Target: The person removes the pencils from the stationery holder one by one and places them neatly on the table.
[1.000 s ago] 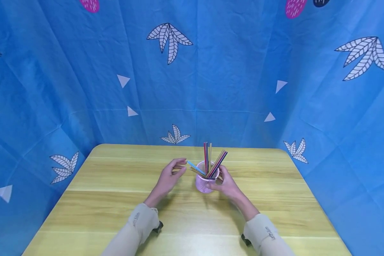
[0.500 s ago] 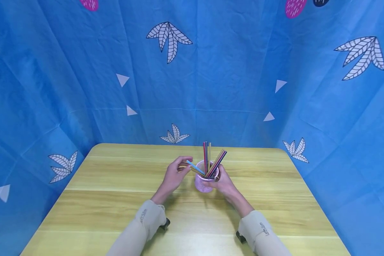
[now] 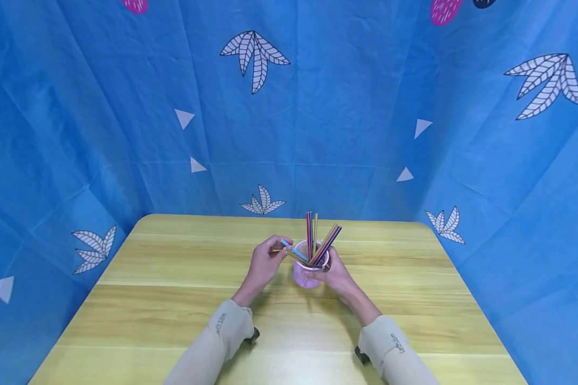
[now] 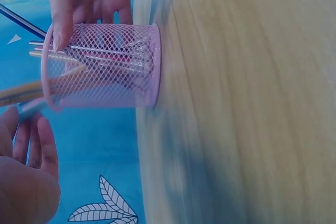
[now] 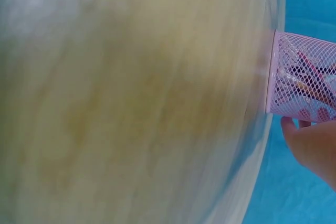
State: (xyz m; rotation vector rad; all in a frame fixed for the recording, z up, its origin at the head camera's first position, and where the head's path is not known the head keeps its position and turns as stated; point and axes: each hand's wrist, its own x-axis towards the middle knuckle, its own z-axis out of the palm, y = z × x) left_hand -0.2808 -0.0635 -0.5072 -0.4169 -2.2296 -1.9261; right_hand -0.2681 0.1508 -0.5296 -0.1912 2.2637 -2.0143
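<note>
A pink mesh cup [image 3: 305, 276] stands upright on the table, holding several pencils [image 3: 310, 232] that lean in different directions. My right hand [image 3: 339, 275] grips the cup from its right side, thumb along the near wall; in the left wrist view that thumb lies over the mesh near the rim. At the cup's left, my left hand [image 3: 264, 263] has its thumb and fingers around the outer ends of a light blue pencil [image 3: 296, 252] and a yellowish one. Whether its fingertips pinch them is unclear; in the left wrist view the left hand [image 4: 26, 177] is just beside the rim.
The wooden table [image 3: 173, 299] extends around the cup on all sides. A blue cloth [image 3: 356, 107] with white leaf and triangle prints hangs behind the table and along both sides.
My left hand has moved right and reached the ends of the leaning light blue and yellowish pencils. My right hand keeps its grip on the cup, which has barely moved.
</note>
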